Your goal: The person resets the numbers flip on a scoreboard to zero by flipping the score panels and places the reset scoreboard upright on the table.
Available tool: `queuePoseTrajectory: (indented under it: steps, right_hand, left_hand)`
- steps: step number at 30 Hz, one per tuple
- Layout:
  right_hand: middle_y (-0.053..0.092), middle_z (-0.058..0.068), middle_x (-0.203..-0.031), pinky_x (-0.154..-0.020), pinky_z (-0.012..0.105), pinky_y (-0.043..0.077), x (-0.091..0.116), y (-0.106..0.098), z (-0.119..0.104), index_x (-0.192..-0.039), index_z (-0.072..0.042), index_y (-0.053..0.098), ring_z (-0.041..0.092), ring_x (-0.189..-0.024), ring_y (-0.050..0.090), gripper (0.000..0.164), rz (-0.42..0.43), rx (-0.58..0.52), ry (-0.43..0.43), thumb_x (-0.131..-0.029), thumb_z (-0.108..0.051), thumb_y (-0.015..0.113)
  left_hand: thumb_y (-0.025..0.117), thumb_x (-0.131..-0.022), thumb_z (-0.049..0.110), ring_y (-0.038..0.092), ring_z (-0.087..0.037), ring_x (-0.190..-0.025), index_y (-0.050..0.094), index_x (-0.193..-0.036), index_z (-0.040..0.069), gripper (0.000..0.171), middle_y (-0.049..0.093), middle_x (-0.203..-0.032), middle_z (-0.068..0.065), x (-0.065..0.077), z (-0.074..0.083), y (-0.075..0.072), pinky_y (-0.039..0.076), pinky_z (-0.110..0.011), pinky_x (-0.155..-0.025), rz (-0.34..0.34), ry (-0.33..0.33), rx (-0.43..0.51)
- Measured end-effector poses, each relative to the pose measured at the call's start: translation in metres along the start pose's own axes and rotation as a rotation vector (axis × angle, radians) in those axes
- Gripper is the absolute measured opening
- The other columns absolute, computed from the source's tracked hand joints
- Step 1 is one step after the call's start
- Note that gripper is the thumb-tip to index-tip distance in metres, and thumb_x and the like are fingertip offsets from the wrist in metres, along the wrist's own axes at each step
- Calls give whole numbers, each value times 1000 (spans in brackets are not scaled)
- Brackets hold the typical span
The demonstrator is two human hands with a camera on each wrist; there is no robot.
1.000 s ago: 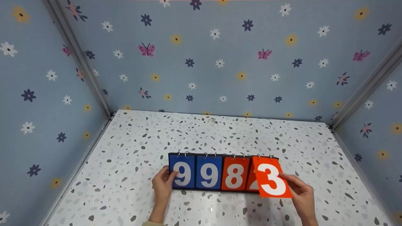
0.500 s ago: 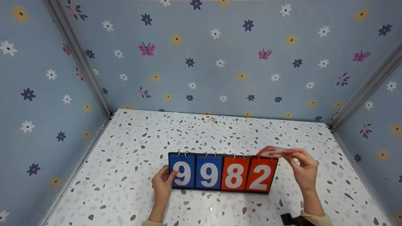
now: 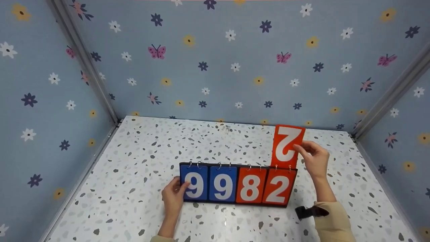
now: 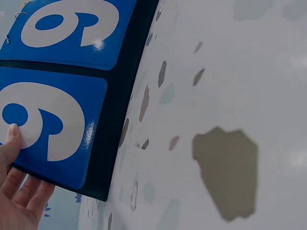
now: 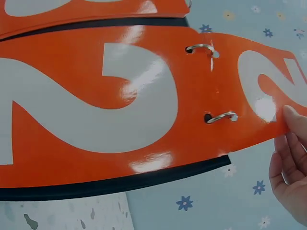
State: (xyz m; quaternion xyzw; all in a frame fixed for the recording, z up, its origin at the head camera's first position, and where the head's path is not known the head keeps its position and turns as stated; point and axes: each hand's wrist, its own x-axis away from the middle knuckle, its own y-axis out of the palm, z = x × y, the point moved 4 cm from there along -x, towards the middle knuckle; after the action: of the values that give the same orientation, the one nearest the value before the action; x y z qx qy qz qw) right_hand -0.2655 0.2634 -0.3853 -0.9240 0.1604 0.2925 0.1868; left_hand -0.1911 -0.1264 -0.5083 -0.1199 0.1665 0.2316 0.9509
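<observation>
A flip scoreboard (image 3: 237, 185) leans upright on the table, showing blue cards with 9 and 9, then red cards with 8 and 2. Metal rings along its top edge hold the cards. At its left end my left hand (image 3: 173, 195) grips the black board (image 4: 129, 57), thumb on the front over the first 9 and fingers behind. My right hand (image 3: 315, 159) pinches the side of a red number card (image 3: 282, 148) swung up above the rings, whose visible face bears an upside-down 2. In the right wrist view, two rings (image 5: 221, 116) pass through the red cards.
The white speckled tabletop (image 3: 151, 181) surrounds the scoreboard. Blue flowered panels (image 3: 218, 67) stand at the back and both sides, with grey metal posts (image 3: 389, 97) at the corners. A black strap piece (image 3: 310, 211) sits at my right sleeve.
My right hand has lifted the red 3 card up and back over the rings, baring the red 2 beneath and the upside-down 2 on its other face. The left hand has stayed put.
</observation>
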Motion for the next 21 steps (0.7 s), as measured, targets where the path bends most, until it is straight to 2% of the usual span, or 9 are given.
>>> queuePoseTrajectory:
  steps: [4, 7, 9, 10, 14, 16, 17, 19, 21]
  right_hand:
    - [63, 23, -78, -62, 12, 44, -8, 7, 8, -85, 9, 66, 5, -64, 57, 15, -3, 94, 48, -73, 0, 70]
    - [64, 20, -79, -60, 13, 43, -12, 11, 29, -87, 7, 66, 8, -64, 57, 19, -24, 146, 91, -75, -8, 70]
    - [64, 18, -80, -60, 16, 44, -14, 13, 52, -90, 4, 67, 12, -66, 57, 23, -44, 161, 114, -76, -15, 71]
    - [64, 17, -81, -60, 18, 45, -14, 14, 60, -91, 3, 67, 13, -67, 58, 23, -69, 123, 119, -77, -16, 70]
    - [65, 6, -80, -48, 30, 45, -18, 19, 146, -96, -11, 69, 13, -68, 57, 29, -107, 89, 171, -73, -29, 73]
    - [64, 3, -80, -42, 38, 42, -17, 21, 177, -98, -16, 69, 11, -67, 57, 32, -122, 104, 205, -72, -34, 73]
    - [64, 4, -80, -43, 40, 42, -18, 22, 191, -99, -16, 68, 13, -69, 57, 36, -131, 151, 239, -70, -36, 73]
    - [64, 7, -82, -48, 39, 44, -14, 23, 184, -102, -12, 68, 16, -71, 58, 37, -167, 180, 287, -73, -36, 71]
    - [64, 13, -86, -58, 36, 47, -9, 25, 155, -104, -5, 66, 21, -76, 58, 38, -210, 206, 338, -77, -33, 68]
  left_hand:
    - [70, -74, 2, 57, -24, -64, 63, -83, -6, 14, 61, -71, -14, -2, -18, 2, 48, -24, -59, 0, 4, 10]
    - [71, -74, 7, 57, -19, -65, 64, -85, -3, 16, 62, -72, -9, -2, -31, 4, 47, -22, -59, 1, -11, -7]
    - [71, -74, 11, 57, -16, -65, 65, -86, -1, 18, 62, -72, -7, -2, -35, 4, 47, -21, -59, 5, -26, -24]
    - [71, -74, 13, 57, -15, -65, 65, -87, 0, 19, 62, -72, -6, -2, -36, 4, 47, -20, -60, 6, -33, -33]
    - [71, -74, 15, 57, -14, -64, 65, -88, 1, 21, 62, -72, -6, -1, -36, 4, 47, -21, -58, 13, -32, -33]
    - [71, -74, 14, 56, -15, -63, 65, -87, 1, 20, 62, -72, -6, -1, -36, 4, 47, -21, -58, 14, -25, -33]
    - [71, -74, 14, 56, -15, -63, 65, -87, 0, 20, 62, -72, -7, -1, -36, 4, 47, -21, -57, 13, -21, -31]
    - [71, -74, 14, 57, -15, -63, 65, -87, 0, 20, 62, -72, -7, -1, -36, 4, 47, -21, -57, 12, -17, -37]
    - [71, -74, 15, 57, -15, -63, 65, -86, 1, 20, 62, -72, -6, -1, -36, 5, 47, -21, -58, 10, -20, -35]
